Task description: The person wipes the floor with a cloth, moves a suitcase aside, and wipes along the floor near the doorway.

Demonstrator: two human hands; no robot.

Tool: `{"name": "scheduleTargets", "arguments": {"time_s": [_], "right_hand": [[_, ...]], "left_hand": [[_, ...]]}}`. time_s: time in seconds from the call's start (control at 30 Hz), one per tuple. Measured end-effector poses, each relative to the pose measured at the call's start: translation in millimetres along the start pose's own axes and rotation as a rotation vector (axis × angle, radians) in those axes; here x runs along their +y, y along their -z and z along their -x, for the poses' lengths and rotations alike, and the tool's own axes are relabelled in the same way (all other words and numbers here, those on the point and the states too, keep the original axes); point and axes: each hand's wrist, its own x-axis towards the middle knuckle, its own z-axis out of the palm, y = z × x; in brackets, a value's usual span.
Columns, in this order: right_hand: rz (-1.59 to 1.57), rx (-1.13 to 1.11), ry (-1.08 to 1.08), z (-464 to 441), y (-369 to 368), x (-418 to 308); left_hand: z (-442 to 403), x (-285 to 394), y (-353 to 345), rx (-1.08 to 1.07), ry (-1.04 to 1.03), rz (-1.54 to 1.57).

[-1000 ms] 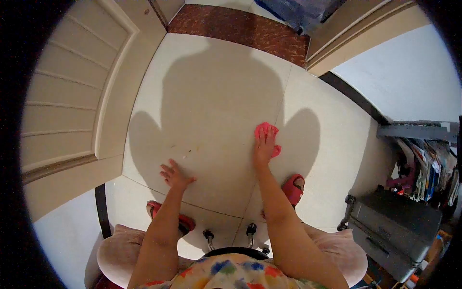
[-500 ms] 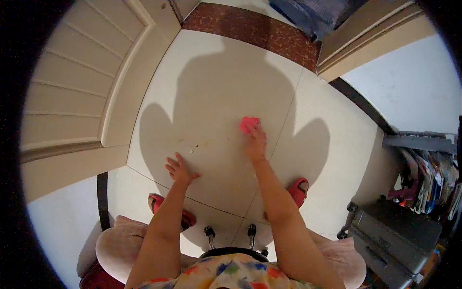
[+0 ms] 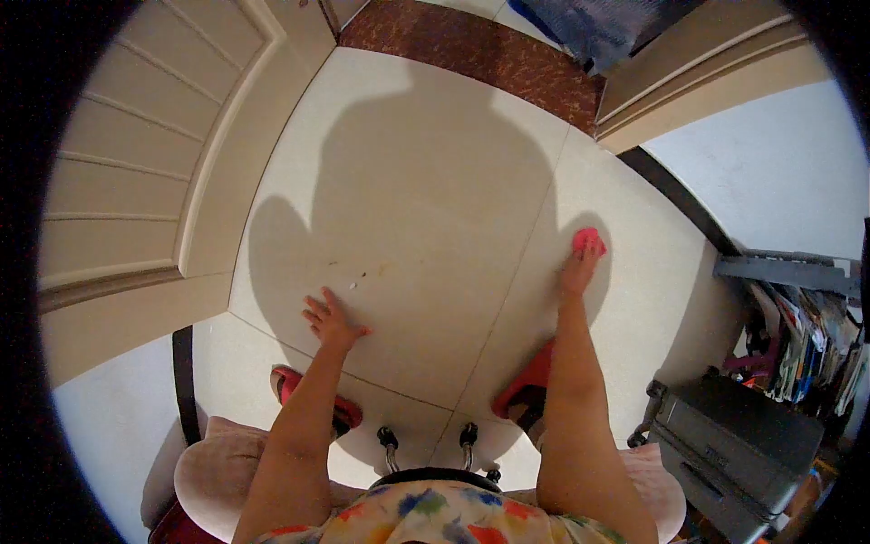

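A bright pink cloth (image 3: pixel 589 240) lies bunched under the fingers of my right hand (image 3: pixel 580 266), out to the right on the pale tiled floor (image 3: pixel 435 181). My fingers press on the cloth and cover part of it. On the left, my left hand (image 3: pixel 333 323) is spread over the floor with its fingers apart and nothing in it. Just beyond its fingertips are a small white bit (image 3: pixel 352 286), a dark speck (image 3: pixel 364 274) and a faint brownish smear (image 3: pixel 382 269).
A cream panelled door (image 3: pixel 136 172) stands on the left. At the far side runs a brown threshold strip (image 3: pixel 462 56). To the right are a grey case (image 3: pixel 734 444) and a rack of papers (image 3: pixel 807 340). Red shoes (image 3: pixel 528 381) and small caster wheels (image 3: pixel 387 437) sit close to me.
My right hand has swept the pink cloth to the right across the floor. My left hand stays spread in nearly the same spot, and the view has shifted slightly.
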Motion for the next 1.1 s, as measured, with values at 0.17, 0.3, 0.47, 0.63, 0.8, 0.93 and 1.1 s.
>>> {"name": "scheduleTargets", "arguments": {"time_s": [0.17,0.3,0.47,0.63,0.8,0.93,1.1], "right_hand": [[-0.109,-0.198,0.141,16,-59,-85],[-0.093,-0.368,0.230,57,-101,-136],[-0.331,-0.564,0.148,110,-130,-206],[-0.362,-0.726,0.419,138,-133,-223],[-1.135,-0.400,-1.031,97,-85,-214],[-0.545,-0.087,-0.094,73,-41,-132],[-0.498,-0.037,-0.354,76,-8,-71]], "left_hand": [[-4,-2,-4,0.011,-0.011,0.016],[-1,-5,-3,0.024,-0.032,0.043],[0,-2,1,-0.007,-0.015,0.027],[-2,1,1,-0.023,0.004,0.028],[-1,1,-2,0.013,-0.009,0.045],[3,1,-3,0.038,-0.040,0.093],[2,1,-4,0.031,-0.034,0.102]]}}
